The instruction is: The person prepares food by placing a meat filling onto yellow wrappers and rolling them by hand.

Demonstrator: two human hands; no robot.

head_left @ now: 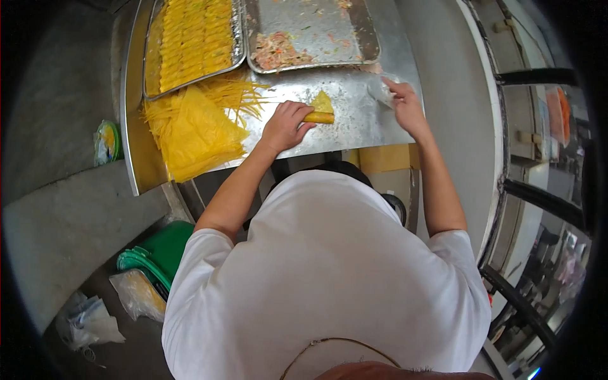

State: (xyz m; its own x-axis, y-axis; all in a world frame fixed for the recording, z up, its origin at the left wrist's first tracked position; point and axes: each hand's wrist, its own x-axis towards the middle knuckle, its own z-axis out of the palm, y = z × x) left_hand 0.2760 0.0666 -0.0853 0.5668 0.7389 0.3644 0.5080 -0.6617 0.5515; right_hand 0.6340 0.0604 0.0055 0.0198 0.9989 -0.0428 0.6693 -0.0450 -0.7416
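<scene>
My left hand (286,126) is closed over one end of a yellow spring roll (320,118) lying on the metal table. A pointed flap of its wrapper (322,101) lies flat beyond the roll. On the right, my right hand (408,107) has its index finger stretched out and the fingers apart, close over a whitish translucent thing (380,94). Left of my left hand, a stack of yellow wrapper sheets (199,136) spreads over the table edge, with thin yellow strips (237,95) behind it.
A metal tray (239,54) of yellow rolls in rows stands at the back left. Beside it, another tray (316,28) holds shredded filling (277,52). A green bin (168,253) and plastic bags (95,323) are on the floor. A wall ledge (449,76) borders the right side.
</scene>
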